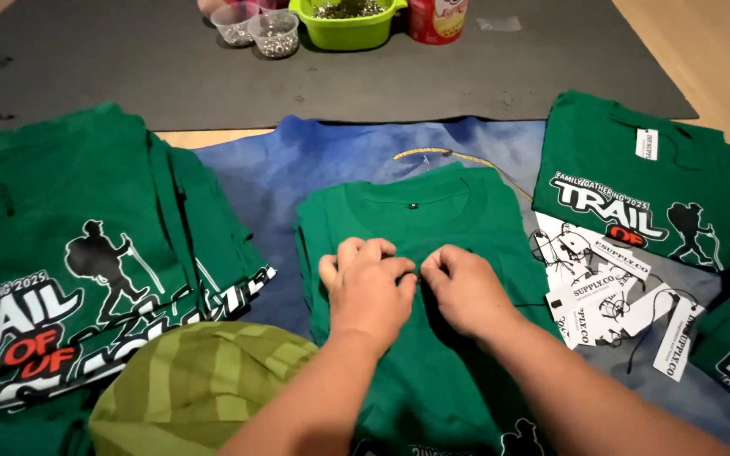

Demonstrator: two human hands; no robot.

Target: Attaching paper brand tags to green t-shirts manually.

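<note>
Green shirt (416,253) flat, centre | left hand (371,291) pinching its cloth, grip tight | right hand (466,291) pinching alongside | paper tags (610,295) just right

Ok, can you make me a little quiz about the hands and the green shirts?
1. True or false: both hands rest on the green shirt in the middle.
2. What lies just right of the right hand? A) white tags B) a spoon C) a book
3. What colour is the bowl at the top?

Key: 1 true, the left hand too. 2 A. 3 light green.
</note>
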